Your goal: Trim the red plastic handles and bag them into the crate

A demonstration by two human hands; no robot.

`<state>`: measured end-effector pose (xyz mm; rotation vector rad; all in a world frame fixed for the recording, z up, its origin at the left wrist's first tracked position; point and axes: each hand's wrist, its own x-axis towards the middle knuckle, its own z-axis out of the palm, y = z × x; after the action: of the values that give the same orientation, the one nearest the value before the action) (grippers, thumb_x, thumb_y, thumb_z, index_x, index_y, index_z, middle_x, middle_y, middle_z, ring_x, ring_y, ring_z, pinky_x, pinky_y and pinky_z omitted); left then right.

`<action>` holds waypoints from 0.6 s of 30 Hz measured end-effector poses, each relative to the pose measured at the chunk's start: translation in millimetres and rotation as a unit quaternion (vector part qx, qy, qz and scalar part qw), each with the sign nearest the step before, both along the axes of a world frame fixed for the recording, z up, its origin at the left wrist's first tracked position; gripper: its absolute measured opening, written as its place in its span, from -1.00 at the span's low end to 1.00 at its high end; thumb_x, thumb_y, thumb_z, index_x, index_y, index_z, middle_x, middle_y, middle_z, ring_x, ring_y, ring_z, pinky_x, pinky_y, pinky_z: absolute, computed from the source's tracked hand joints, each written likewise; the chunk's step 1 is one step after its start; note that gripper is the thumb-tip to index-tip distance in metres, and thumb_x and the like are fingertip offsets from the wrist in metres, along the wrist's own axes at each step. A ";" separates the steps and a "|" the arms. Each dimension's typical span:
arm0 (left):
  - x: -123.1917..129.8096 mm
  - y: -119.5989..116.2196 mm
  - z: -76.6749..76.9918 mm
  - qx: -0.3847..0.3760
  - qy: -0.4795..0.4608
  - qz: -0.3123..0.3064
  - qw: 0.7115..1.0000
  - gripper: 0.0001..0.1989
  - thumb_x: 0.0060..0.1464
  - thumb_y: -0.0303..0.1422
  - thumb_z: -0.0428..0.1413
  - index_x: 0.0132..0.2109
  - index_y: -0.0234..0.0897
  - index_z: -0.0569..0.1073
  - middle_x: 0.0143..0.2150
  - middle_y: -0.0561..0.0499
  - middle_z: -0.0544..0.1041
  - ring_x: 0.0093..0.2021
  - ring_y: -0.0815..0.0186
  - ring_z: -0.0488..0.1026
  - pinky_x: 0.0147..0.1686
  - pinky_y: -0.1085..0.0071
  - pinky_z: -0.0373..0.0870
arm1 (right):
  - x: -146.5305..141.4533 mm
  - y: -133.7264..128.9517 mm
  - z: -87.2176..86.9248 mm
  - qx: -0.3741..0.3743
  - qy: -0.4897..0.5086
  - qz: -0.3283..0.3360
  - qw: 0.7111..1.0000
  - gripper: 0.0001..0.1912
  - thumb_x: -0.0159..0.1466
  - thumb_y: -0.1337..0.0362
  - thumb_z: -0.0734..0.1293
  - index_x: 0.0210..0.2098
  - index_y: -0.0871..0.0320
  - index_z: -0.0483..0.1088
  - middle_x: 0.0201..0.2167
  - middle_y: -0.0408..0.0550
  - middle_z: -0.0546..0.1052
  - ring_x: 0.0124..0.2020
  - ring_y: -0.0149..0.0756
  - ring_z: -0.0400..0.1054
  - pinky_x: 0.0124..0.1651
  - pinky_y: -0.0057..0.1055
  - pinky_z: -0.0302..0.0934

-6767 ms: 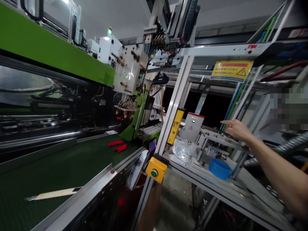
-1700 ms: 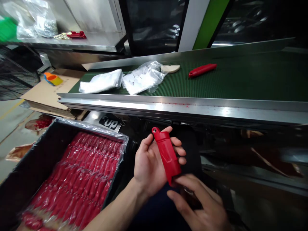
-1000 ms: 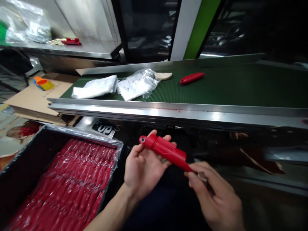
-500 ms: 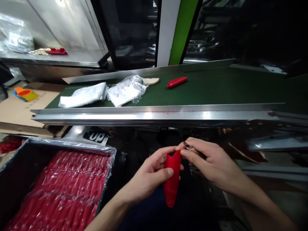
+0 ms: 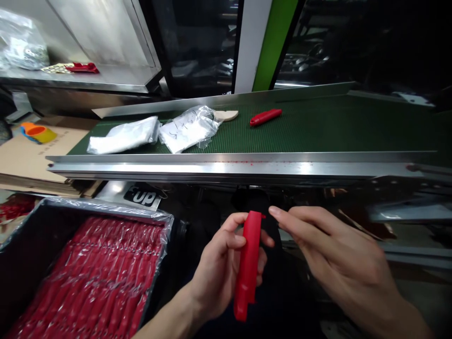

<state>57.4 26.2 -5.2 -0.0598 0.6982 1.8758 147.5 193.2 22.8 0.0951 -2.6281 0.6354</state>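
At lower centre, the left hand holds a red part; whether the right hand, near its top, holds anything, I cannot tell. Lower left, packed pieces already lie in rows; a loose piece remains on the belt.

Dim right side — glare on rail

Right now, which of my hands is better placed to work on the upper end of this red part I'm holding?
Probably your right hand: its extended fingertip points toward that upper end. Your left hand is gripping the red part, so it seems better suited to steadying it.
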 end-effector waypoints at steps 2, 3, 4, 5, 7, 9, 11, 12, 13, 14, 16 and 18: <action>0.4 -0.6 0.6 -0.002 -0.001 0.003 1.000 -0.71 0.08 -0.41 -0.04 -0.02 -0.26 0.32 -0.21 -0.08 0.47 -0.47 0.41 0.36 -0.56 0.58 0.27 | -0.1 -0.1 0.6 0.028 -0.001 0.003 1.000 -0.50 0.32 0.57 0.21 0.19 0.09 0.31 -0.11 -0.09 0.43 -0.12 -0.52 0.33 -0.07 -0.57 0.20; 0.6 -0.9 0.8 -0.002 -0.004 0.004 1.000 -0.70 0.08 -0.41 -0.04 -0.01 -0.25 0.31 -0.21 -0.08 0.48 -0.47 0.41 0.36 -0.57 0.58 0.27 | -0.5 -0.1 0.7 0.039 0.001 0.006 0.999 -0.50 0.31 0.56 0.22 0.21 0.12 0.29 -0.09 -0.07 0.43 -0.11 -0.48 0.32 -0.05 -0.53 0.21; 0.8 -1.3 0.8 -0.001 -0.008 0.004 1.000 -0.70 0.08 -0.40 -0.04 -0.01 -0.25 0.31 -0.21 -0.08 0.48 -0.47 0.42 0.35 -0.57 0.58 0.27 | -1.2 -0.2 0.8 0.048 0.006 0.013 0.999 -0.49 0.31 0.55 0.23 0.22 0.17 0.27 -0.08 -0.04 0.44 -0.11 -0.44 0.32 -0.04 -0.48 0.22; 1.0 -1.8 0.9 -0.001 -0.011 0.003 1.000 -0.70 0.08 -0.40 -0.04 0.00 -0.25 0.31 -0.22 -0.08 0.48 -0.48 0.42 0.35 -0.57 0.58 0.27 | -2.1 -0.6 0.9 0.056 0.015 0.021 0.998 -0.49 0.29 0.55 0.25 0.23 0.22 0.26 -0.07 -0.01 0.45 -0.11 -0.39 0.32 -0.04 -0.43 0.23; 1.3 -3.2 1.2 -0.001 -0.015 0.004 1.000 -0.70 0.07 -0.40 -0.04 -0.01 -0.26 0.30 -0.23 -0.09 0.48 -0.48 0.42 0.35 -0.58 0.59 0.27 | -3.9 -1.8 1.2 0.061 0.036 0.035 0.997 -0.51 0.26 0.58 0.27 0.18 0.31 0.29 -0.08 0.04 0.47 -0.12 -0.33 0.33 -0.05 -0.36 0.27; 1.1 -4.8 1.9 -0.005 -0.016 0.003 1.000 -0.70 0.07 -0.41 -0.04 -0.01 -0.26 0.30 -0.23 -0.08 0.48 -0.48 0.42 0.36 -0.58 0.59 0.27 | -5.0 -3.1 1.9 0.051 0.054 0.042 0.996 -0.56 0.22 0.63 0.28 0.08 0.34 0.35 -0.10 0.06 0.49 -0.11 -0.30 0.33 -0.05 -0.32 0.29; 0.5 -6.2 2.6 -0.009 -0.014 0.003 1.000 -0.70 0.07 -0.41 -0.04 -0.01 -0.26 0.30 -0.23 -0.08 0.48 -0.49 0.42 0.35 -0.58 0.59 0.26 | -5.6 -3.9 3.2 0.038 0.064 0.046 0.996 -0.59 0.19 0.66 0.29 0.01 0.33 0.39 -0.11 0.06 0.49 -0.10 -0.27 0.34 -0.07 -0.29 0.30; 0.1 -6.7 2.8 -0.012 -0.014 0.003 1.000 -0.69 0.07 -0.40 -0.04 -0.01 -0.26 0.30 -0.24 -0.09 0.49 -0.50 0.42 0.35 -0.58 0.59 0.26 | -5.7 -4.0 3.9 0.035 0.066 0.050 0.996 -0.59 0.18 0.67 0.30 0.00 0.32 0.40 -0.10 0.07 0.49 -0.09 -0.26 0.34 -0.08 -0.28 0.31; -0.1 -7.2 2.8 -0.013 -0.014 0.002 1.000 -0.69 0.07 -0.40 -0.04 0.00 -0.25 0.29 -0.24 -0.09 0.49 -0.50 0.42 0.35 -0.59 0.59 0.26 | -5.7 -3.9 4.6 0.036 0.068 0.053 0.996 -0.59 0.18 0.67 0.30 0.00 0.32 0.40 -0.09 0.08 0.49 -0.09 -0.25 0.34 -0.09 -0.27 0.32; -0.1 -7.6 2.6 -0.013 -0.016 0.001 1.000 -0.68 0.06 -0.40 -0.04 0.00 -0.25 0.29 -0.24 -0.10 0.49 -0.50 0.42 0.35 -0.59 0.59 0.27 | -5.8 -3.6 5.1 0.040 0.069 0.057 0.995 -0.59 0.18 0.67 0.30 0.00 0.32 0.40 -0.09 0.08 0.49 -0.08 -0.24 0.34 -0.09 -0.25 0.32; 0.2 -8.2 1.5 -0.013 -0.019 -0.002 1.000 -0.68 0.05 -0.40 -0.03 0.00 -0.25 0.29 -0.25 -0.10 0.50 -0.51 0.42 0.35 -0.59 0.59 0.27 | -5.9 -3.0 5.5 0.050 0.066 0.061 0.995 -0.60 0.20 0.66 0.29 0.00 0.32 0.41 -0.09 0.09 0.49 -0.08 -0.23 0.34 -0.09 -0.24 0.32; 0.8 -8.5 0.5 -0.014 -0.020 -0.006 1.000 -0.68 0.04 -0.40 -0.02 -0.01 -0.25 0.30 -0.25 -0.10 0.50 -0.51 0.42 0.36 -0.59 0.59 0.27 | -5.9 -2.6 5.2 0.054 0.064 0.062 0.995 -0.60 0.20 0.66 0.28 0.00 0.33 0.41 -0.09 0.09 0.49 -0.08 -0.23 0.34 -0.09 -0.24 0.32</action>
<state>58.2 17.7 -4.7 -0.1106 0.6975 1.8491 141.6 190.6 28.0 0.3221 -2.5447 0.5100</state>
